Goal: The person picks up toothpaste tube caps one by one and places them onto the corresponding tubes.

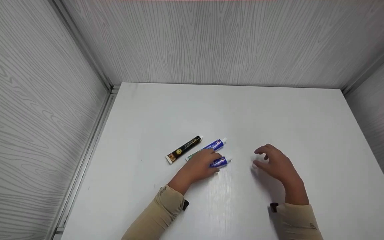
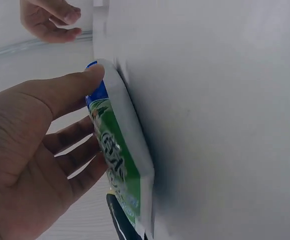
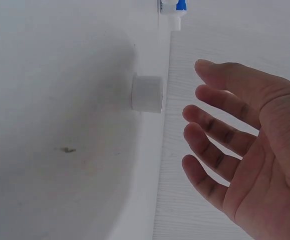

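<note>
My left hand (image 1: pixel 198 165) holds a blue and green toothpaste tube (image 2: pixel 116 150) by its sides, thumb on one edge and fingers on the other. The tube lies on the table, its thin white nozzle pointing right in the head view. To the right, my right hand (image 1: pixel 277 163) hovers with loosely bent, spread fingers and nothing between them. Beside its fingertips a small white cap (image 3: pixel 147 93) stands on the table. A second blue and green tube (image 1: pixel 216 144) lies just beyond the left hand, partly covered by it.
A black tube (image 1: pixel 185 149) with a gold mark lies left of the blue ones on the white table (image 1: pixel 232 110). Grey wood-grain panels (image 1: pixel 192 43) rise behind the table and at both sides. A small dark speck (image 3: pixel 67 149) marks the tabletop.
</note>
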{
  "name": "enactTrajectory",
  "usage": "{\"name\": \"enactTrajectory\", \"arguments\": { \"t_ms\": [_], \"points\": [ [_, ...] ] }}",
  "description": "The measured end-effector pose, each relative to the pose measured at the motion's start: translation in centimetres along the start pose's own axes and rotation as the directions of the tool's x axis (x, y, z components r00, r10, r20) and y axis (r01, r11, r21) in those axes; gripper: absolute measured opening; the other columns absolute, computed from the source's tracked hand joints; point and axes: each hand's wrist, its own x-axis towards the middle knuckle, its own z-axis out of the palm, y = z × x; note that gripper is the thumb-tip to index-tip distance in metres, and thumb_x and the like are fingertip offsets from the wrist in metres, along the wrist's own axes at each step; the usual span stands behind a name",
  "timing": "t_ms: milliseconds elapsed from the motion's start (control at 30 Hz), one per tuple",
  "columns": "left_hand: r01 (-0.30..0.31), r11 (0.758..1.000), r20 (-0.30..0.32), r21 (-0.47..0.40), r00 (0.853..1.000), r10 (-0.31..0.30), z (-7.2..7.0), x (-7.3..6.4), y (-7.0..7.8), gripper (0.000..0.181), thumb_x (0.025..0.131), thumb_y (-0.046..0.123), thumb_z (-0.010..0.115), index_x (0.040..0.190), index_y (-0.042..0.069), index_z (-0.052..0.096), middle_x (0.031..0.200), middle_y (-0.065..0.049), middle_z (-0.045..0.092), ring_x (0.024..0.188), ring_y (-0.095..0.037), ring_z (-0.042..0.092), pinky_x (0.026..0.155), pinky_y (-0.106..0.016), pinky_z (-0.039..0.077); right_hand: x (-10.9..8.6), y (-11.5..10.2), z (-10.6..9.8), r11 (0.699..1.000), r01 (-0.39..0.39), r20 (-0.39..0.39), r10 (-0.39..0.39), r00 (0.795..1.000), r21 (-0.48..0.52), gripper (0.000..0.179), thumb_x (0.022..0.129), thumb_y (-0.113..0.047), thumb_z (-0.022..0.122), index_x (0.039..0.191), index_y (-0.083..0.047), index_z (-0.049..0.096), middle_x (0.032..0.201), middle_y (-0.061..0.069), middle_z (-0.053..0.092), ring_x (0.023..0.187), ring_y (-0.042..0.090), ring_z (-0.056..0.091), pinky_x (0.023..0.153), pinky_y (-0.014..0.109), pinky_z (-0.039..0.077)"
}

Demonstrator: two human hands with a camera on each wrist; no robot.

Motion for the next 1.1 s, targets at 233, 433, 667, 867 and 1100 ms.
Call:
{"name": "enactTrajectory", "arguments": {
  "t_ms": [233,433,667,867,1100],
  "points": [
    [0.066,0.996,-0.033,-0.062,0.997,-0.069,-1.3,-0.6,-1.1,0.042,0.102,0.036,0.073,0.136,0.011,0.070,0.121,-0.007,0.071,0.104,-0.019,0.064,0.094,-0.039,0.055,-0.3,0.7,0.0,1.000,-0.026,0.052,0.025,0.998,0.006,0.042,0.092,-0.027,0.082,0.129,-0.011,0.071,0.126,0.005,0.069,0.106,0.026,0.064,0.081,0.040,0.050],
    [0.091,0.992,-0.111,-0.083,0.989,-0.100,-2.1,-1.3,-2.6,0.040,0.102,0.032,0.073,0.135,0.008,0.071,0.118,-0.009,0.070,0.104,-0.022,0.063,0.094,-0.042,0.055,-0.3,0.9,0.1,0.999,-0.045,0.090,0.042,0.995,0.028,0.044,0.090,-0.023,0.084,0.131,-0.011,0.069,0.122,0.007,0.069,0.104,0.027,0.062,0.080,0.039,0.049],
    [0.197,0.978,-0.223,-0.071,0.952,-0.209,-2.5,-1.6,-4.7,0.041,0.101,0.027,0.075,0.136,0.008,0.070,0.120,-0.011,0.067,0.106,-0.027,0.062,0.094,-0.046,0.054,-0.3,1.1,0.1,0.995,-0.091,0.132,0.087,0.987,0.031,0.040,0.092,-0.021,0.080,0.130,-0.014,0.069,0.122,0.007,0.068,0.105,0.027,0.061,0.080,0.039,0.048],
    [0.322,0.947,-0.241,-0.020,0.917,-0.317,-2.2,-1.5,-6.1,0.046,0.102,0.027,0.073,0.143,0.008,0.064,0.124,-0.016,0.062,0.108,-0.031,0.060,0.093,-0.049,0.053,0.0,1.2,0.4,0.995,-0.094,0.137,0.089,0.987,0.035,0.035,0.092,-0.016,0.078,0.126,-0.014,0.072,0.117,0.007,0.069,0.104,0.027,0.061,0.081,0.040,0.049],
    [0.380,0.925,-0.188,0.000,0.909,-0.373,-2.0,-1.3,-6.8,0.054,0.100,0.026,0.076,0.147,0.005,0.060,0.126,-0.020,0.062,0.108,-0.035,0.060,0.090,-0.052,0.053,0.3,1.0,0.6,0.993,-0.105,0.156,0.096,0.983,0.051,0.032,0.089,-0.015,0.080,0.120,-0.015,0.073,0.112,0.003,0.069,0.103,0.026,0.062,0.082,0.039,0.050]
  ]
}}
